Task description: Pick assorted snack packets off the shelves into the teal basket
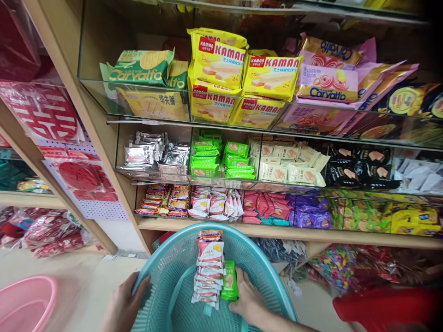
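In the head view, a teal mesh basket (pixel 161 272) sits below the display shelves. Inside it, a row of white-and-red biscuit packets (pixel 209 263) overlaps from the far side toward the middle, with a few orange-and-blue packets (pixel 210 234) at the far end. A green wafer packet (pixel 229 281) stands just right of the row, near its middle.

The left hand (pixel 124 297) grasps the basket's left rim, thumb inside and the other fingers hidden outside. The right hand (pixel 249 297) reaches into the basket with its fingers partly bent, touching the right side of the green wafer packet; whether it grips the packet or has let go, I cannot tell.

Beyond the basket, glass-fronted compartments hold more snacks. The top tier has green Carvalfo packs (pixel 141 67), yellow KAMAN wafer packs (pixel 219 62), lilac Carvalfo packs (pixel 327 85) and dark packs at the right. In the middle tier are silver packets (pixel 140 152), green packets (pixel 204 159), cream packets (pixel 275 173), black packets (pixel 346 173) and white packets. The bottom tier carries orange-brown packets (pixel 148 200), white-and-red packets like those in the basket, coral-red packets (pixel 273 205), purple packets (pixel 311 216), green-and-yellow packets and yellow packets. A pink basin (pixel 51 295) rests on the floor at the left.
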{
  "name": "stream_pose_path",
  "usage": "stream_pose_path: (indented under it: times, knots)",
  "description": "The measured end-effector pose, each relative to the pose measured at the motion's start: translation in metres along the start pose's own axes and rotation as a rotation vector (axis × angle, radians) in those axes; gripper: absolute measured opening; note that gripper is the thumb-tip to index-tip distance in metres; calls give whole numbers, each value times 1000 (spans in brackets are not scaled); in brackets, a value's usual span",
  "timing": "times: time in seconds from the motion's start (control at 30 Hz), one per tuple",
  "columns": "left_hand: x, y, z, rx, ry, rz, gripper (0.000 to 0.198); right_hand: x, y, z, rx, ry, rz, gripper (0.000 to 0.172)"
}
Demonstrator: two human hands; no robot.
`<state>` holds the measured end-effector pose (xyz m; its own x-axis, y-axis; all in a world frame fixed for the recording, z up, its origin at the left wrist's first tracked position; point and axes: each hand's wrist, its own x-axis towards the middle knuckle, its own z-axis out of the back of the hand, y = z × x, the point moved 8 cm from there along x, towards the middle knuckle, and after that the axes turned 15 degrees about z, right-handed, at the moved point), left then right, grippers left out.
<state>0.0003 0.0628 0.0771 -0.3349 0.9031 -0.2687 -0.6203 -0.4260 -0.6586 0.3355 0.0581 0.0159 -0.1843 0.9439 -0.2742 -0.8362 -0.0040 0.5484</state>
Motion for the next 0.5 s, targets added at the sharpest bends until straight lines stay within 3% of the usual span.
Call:
stream_pose_path:
  times: [0.2, 0.5]
  knots:
    - [1, -3, 5, -24, -9, 5, 44, 0, 1, 0, -41, -6, -12, 93]
    - [-11, 0, 8, 3, 8, 36, 47, -5, 11, 2, -85, -36, 39, 86]
